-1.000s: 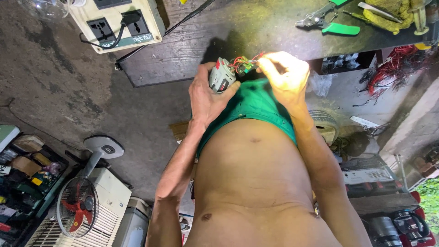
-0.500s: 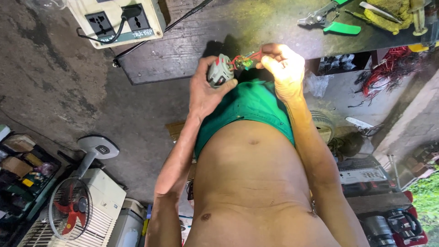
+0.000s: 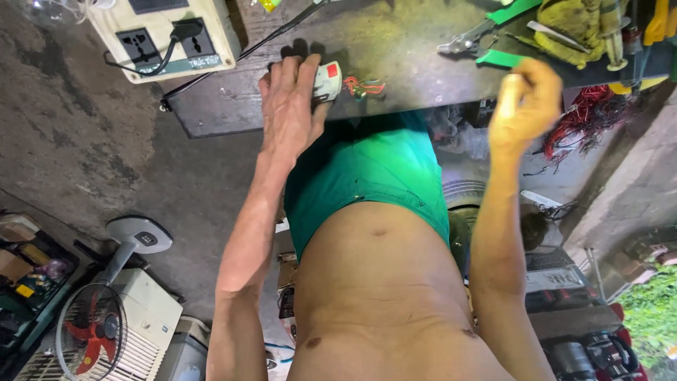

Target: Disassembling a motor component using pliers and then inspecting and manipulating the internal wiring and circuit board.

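The left hand (image 3: pixel 290 106) clamps a small grey motor with red and green wires (image 3: pixel 330 82) at the dark worktop (image 3: pixel 395 56) edge, while the empty right hand (image 3: pixel 525 106) hangs loosely curled, so those thin leads could snag or tear.

I see a cream power box (image 3: pixel 166 35) with a black plug in its socket at the far left of the dark tabletop (image 3: pixel 409 63). Green-handled pliers (image 3: pixel 486 39) lie far right, beside a yellow rag (image 3: pixel 571 25). Red wires (image 3: pixel 589 116) hang below the edge. A red-bladed fan (image 3: pixel 92 331) stands near left on the floor.
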